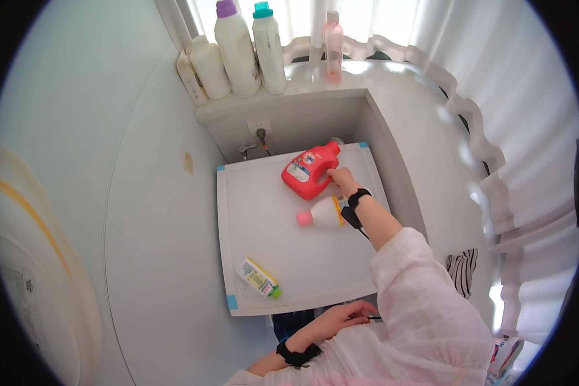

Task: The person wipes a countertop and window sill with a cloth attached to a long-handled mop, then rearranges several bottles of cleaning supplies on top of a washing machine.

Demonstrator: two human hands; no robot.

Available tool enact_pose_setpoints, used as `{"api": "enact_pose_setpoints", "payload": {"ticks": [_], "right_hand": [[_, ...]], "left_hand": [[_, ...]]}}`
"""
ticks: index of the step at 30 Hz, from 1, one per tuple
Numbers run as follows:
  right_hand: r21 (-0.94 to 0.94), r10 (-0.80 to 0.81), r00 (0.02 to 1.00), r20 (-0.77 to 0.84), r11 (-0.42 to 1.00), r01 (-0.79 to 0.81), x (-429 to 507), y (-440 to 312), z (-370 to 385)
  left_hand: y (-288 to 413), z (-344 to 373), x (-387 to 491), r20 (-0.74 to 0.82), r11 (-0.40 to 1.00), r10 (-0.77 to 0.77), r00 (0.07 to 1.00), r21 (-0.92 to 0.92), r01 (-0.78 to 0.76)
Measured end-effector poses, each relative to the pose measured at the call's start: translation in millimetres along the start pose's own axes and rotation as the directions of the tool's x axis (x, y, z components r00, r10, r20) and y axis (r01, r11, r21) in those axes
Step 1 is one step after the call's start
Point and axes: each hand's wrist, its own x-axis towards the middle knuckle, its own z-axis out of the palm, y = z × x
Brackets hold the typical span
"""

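Note:
My right hand (343,179) is closed around the handle of a red plastic detergent jug (313,154), at the far part of a white washing-machine-like top (265,227). The jug's label bears writing, and its neck points to the back right. Just nearer than the jug, a white bottle with a pink cap (324,213) lies on its side, partly hidden by my right wrist. My left hand (347,318) rests before my body, below the front edge, fingers bent beside a thin black cord (374,318); whether it grips the cord is unclear. Both wrists wear black straps.
A small yellow-and-white bottle with a green cap (259,278) lies at the front left. Behind, a raised ledge (309,89) bears several white bottles (236,53) and a pink clear bottle (333,48). A plugged socket (259,127) and a tap (246,149) are on the recess wall. Striped cloth (461,271) lies right.

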Motion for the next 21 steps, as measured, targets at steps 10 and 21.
{"api": "enact_pose_setpoints", "payload": {"ticks": [10,21], "right_hand": [[0.183,-0.765,0.625,-0.152,0.6,0.779,-62,-149,-10],[-0.498,-0.858,0.463,-0.223,0.508,0.703,68,-299,49]], "left_hand": [[-6,-14,6,0.007,0.998,0.021,1.0,-0.065,-0.021],[-4,-34,13,-0.188,0.986,-0.102,0.977,-0.149,0.074]]}}
